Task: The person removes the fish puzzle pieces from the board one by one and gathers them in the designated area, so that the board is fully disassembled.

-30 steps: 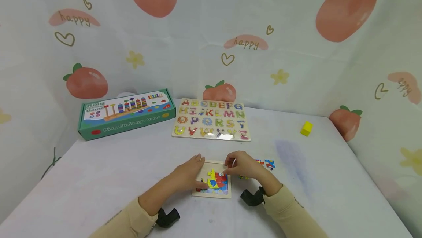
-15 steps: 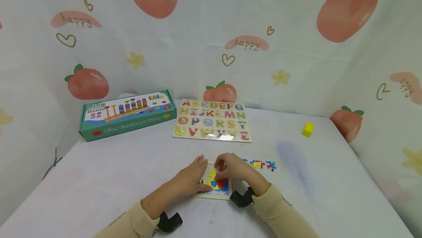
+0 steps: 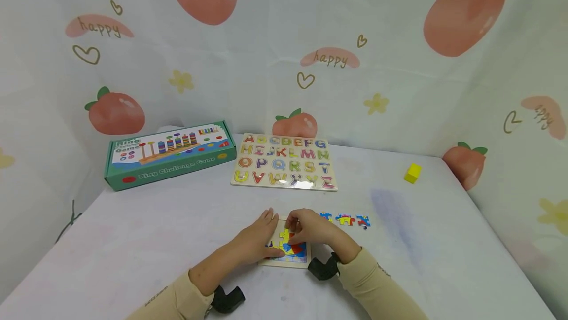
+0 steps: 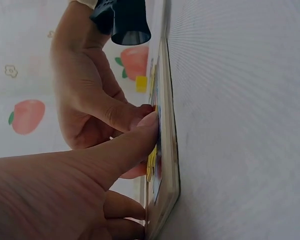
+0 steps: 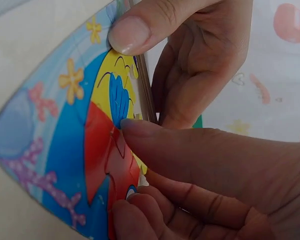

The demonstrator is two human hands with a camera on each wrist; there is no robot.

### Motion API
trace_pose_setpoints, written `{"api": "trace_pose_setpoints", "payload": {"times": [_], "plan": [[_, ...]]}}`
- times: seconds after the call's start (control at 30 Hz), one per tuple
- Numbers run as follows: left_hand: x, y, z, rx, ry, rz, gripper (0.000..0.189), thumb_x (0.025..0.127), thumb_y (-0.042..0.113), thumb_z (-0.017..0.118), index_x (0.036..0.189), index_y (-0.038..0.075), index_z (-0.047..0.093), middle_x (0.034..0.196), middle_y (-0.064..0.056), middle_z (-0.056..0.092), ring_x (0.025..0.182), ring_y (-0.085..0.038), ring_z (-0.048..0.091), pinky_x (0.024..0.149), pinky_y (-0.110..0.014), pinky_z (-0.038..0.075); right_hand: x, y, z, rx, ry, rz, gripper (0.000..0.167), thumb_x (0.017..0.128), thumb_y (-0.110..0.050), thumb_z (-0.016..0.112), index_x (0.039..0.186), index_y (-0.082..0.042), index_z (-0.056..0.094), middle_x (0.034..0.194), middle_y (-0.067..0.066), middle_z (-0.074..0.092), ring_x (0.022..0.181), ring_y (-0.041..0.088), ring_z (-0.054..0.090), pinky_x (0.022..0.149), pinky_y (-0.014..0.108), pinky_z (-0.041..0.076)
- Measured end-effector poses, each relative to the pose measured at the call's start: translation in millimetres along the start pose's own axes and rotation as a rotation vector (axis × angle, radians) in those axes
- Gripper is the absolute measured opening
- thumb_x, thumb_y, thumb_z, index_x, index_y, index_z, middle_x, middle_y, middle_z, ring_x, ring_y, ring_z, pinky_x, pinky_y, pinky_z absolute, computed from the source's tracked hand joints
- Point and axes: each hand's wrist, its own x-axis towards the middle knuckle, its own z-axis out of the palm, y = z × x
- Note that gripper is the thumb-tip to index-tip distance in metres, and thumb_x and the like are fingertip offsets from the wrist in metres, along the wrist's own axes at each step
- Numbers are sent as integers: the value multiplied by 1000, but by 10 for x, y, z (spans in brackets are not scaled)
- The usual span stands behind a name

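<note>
A small wooden tray puzzle (image 3: 288, 264) with a red, yellow and blue fish picture lies flat in front of me. My left hand (image 3: 255, 238) rests along its left side, fingers extended and thumb (image 5: 130, 35) pressing on the picture near the yellow part. Over the upper right of the tray, my right hand (image 3: 310, 227) has curled fingers and thumb (image 5: 145, 128) pinching at a puzzle piece among the red pieces (image 5: 102, 145). That piece is mostly hidden by the fingertips. A yellow piece (image 3: 284, 235) shows between the hands.
Several loose puzzle pieces (image 3: 345, 219) lie right of the tray. Behind it stands a wooden alphabet board (image 3: 284, 186), with a green ring game box (image 3: 170, 155) to its left. A yellow block (image 3: 412, 173) sits at the far right.
My right hand has moved left from the tray's right edge to over the picture, uncovering loose pieces on the right. The left hand stays on the tray, with only a slight shift.
</note>
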Motion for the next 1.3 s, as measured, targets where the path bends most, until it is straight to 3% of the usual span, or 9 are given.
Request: {"api": "trace_pose_setpoints", "payload": {"times": [0.6,0.8,1.0,1.3], "plan": [[-21,12,-20,-2,2,-5,87,80,45,69,142,-4,32,153,-22,22,143,-34,18,108,-49,33,-12,5,-5,63,-26,-16,27,77,-3,74,92,-6,52,81,4,54,72,14,48,62,19,44],[-33,9,-25,-8,3,15,87,80,44,68,142,-6,32,152,-23,21,143,-34,18,108,-49,32,13,77,-16,93,-45,-49,19,81,-5,70,92,-6,54,78,2,55,67,12,51,60,20,47],[-25,12,-39,-12,-2,3,87,81,44,68,142,-5,31,153,-22,21,143,-34,17,109,-49,32,67,183,-44,242,-87,-77,8,87,-5,62,93,-2,58,80,3,58,66,11,58,65,24,55],[-7,23,-36,-20,-8,3,88,80,44,68,142,-5,31,153,-22,21,143,-34,17,108,-50,33,60,267,-120,384,-89,-56,13,89,-6,60,99,3,58,81,4,59,68,12,62,71,28,57]]}}
